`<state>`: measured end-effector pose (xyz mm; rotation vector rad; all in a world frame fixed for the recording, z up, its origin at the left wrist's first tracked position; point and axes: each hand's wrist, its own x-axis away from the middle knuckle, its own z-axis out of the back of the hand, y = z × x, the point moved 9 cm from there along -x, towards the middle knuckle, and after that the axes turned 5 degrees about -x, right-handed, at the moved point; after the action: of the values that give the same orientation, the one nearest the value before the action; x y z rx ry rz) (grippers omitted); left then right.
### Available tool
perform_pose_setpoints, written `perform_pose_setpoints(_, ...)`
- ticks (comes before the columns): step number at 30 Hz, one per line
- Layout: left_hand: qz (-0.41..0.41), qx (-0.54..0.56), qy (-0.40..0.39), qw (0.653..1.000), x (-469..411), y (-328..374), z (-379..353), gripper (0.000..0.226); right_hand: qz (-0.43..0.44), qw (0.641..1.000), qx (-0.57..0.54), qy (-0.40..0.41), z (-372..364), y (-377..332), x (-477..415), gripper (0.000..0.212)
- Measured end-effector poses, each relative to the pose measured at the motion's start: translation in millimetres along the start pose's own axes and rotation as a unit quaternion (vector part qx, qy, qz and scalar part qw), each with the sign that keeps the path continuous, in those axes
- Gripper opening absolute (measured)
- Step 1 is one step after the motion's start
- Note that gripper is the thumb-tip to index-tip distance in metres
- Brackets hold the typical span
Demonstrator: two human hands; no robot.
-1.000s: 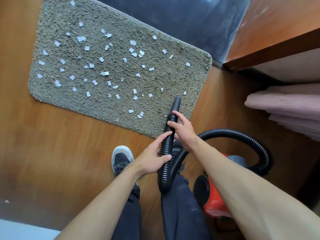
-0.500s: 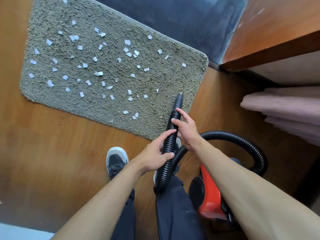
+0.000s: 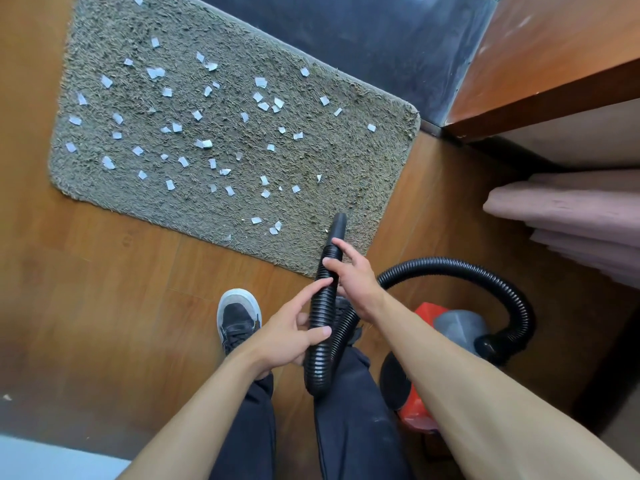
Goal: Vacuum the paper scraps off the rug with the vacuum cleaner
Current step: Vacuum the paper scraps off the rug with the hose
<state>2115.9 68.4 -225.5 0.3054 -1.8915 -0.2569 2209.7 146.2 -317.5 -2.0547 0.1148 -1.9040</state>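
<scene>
We see the vacuum cleaner's black hose (image 3: 322,327), ribbed and flexible, ending in a smooth tapered nozzle (image 3: 338,225). The held stretch runs lengthwise away from us, and the nozzle points at the near right corner of the shaggy grey-green rug (image 3: 346,157), where small white paper scraps (image 3: 207,143) lie scattered. Our left hand (image 3: 291,336) curls its fingers round the ribs lower down, and our right hand (image 3: 356,275) grips just behind the nozzle. The red and grey vacuum body (image 3: 453,323) sits on the wooden floor (image 3: 104,289) to our right.
</scene>
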Motion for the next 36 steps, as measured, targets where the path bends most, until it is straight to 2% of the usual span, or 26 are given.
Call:
perform_pose_setpoints(10, 0.013, 0.033, 0.007, 0.999, 20, -32, 7, 0.069, -0.037, 0.999, 0.014, -0.003, -22, 30, 16, 0.051)
perform_pose_setpoints(18, -0.012, 0.066, 0.007, 0.998, 15, -20, 14, 0.071, 0.004, 0.998, 0.068, 0.005, -28, 2, 12, 0.049)
perform_pose_setpoints(26, -0.049, 0.07, 0.041, 0.996, 15, -4, 26, 0.072, 0.069, 0.99, 0.113, -0.041, -52, -33, 3, 0.054)
perform_pose_setpoints(36, -0.07, 0.066, 0.061, 0.994, -9, 22, 47, 0.074, 0.081, 0.989, 0.117, -0.034, -58, -67, -19, 0.054)
